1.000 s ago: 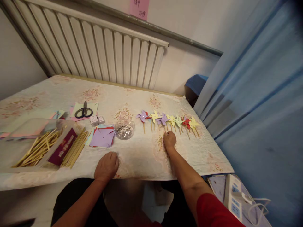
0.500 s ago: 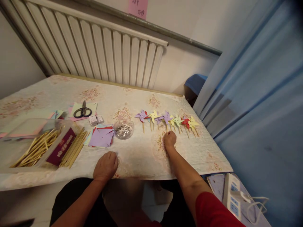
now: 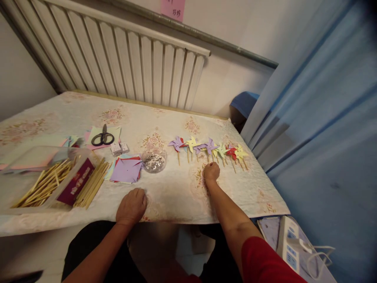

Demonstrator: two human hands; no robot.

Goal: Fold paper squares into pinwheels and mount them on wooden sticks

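- The right hand (image 3: 211, 173) is resting curled on the tablecloth (image 3: 176, 192), its fingers drawn together at the foot of a purple pinwheel's (image 3: 211, 145) stick; whether they are actually pinching the stick I cannot tell from here.
- That purple pinwheel is sitting in the row of paper pinwheels (image 3: 209, 147) near the table's right end, and over the last second it has been sliding rightward, closing up against the yellow-green one beside it. The row is looking tighter for it.
- The left hand (image 3: 131, 205) is lying loosely curled, knuckles up, at the near edge of the cloth, holding nothing, and it has not been moving at all.
- Just beyond it a stack of coloured paper squares (image 3: 126, 169) is lying with a purple sheet on top, and a small glass bowl (image 3: 154, 160) of shiny bits is standing just beside that.
- Farther left, wooden sticks (image 3: 91, 184) are lying loose next to a clear tray (image 3: 44, 182) holding more, with a dark red packet (image 3: 75, 181) whose gold print is too small to read.
- Scissors (image 3: 102, 137) are resting on pale paper behind.
- A pink note (image 3: 173, 8) is stuck on the wall above the radiator (image 3: 118, 59); its handwritten digits are cut off and not legible.
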